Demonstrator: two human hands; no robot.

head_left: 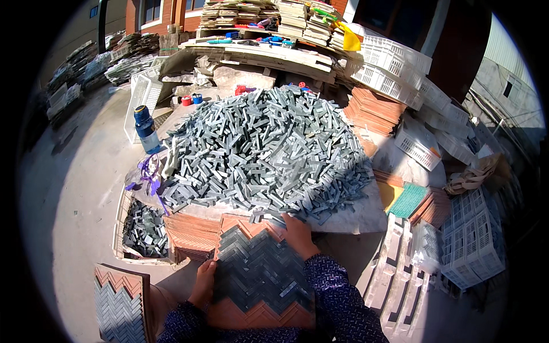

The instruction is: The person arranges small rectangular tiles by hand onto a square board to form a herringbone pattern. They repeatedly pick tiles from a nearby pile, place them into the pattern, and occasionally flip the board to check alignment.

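Note:
An orange grooved board [229,314] stands tilted in front of me, its middle filled with dark grey strip tiles [257,268] in a zigzag herringbone pattern. At its left edge, my left hand [204,284] is closed on the board, thumb over the front. My right hand [298,235] is over the board's upper right edge. Its fingers stretch toward the near rim of a big heap of loose grey strip tiles [269,148]; their tips are hard to make out, and I see no tile in them. The heap covers a pale table [366,220].
A crate [118,228] of tile pieces and stacked orange boards [191,231] stand left of me. A filled board [120,303] leans lower left. A blue bottle [147,131] stands by the heap. At right are a white pallet [394,274], white crates [472,234] and orange boards [372,111].

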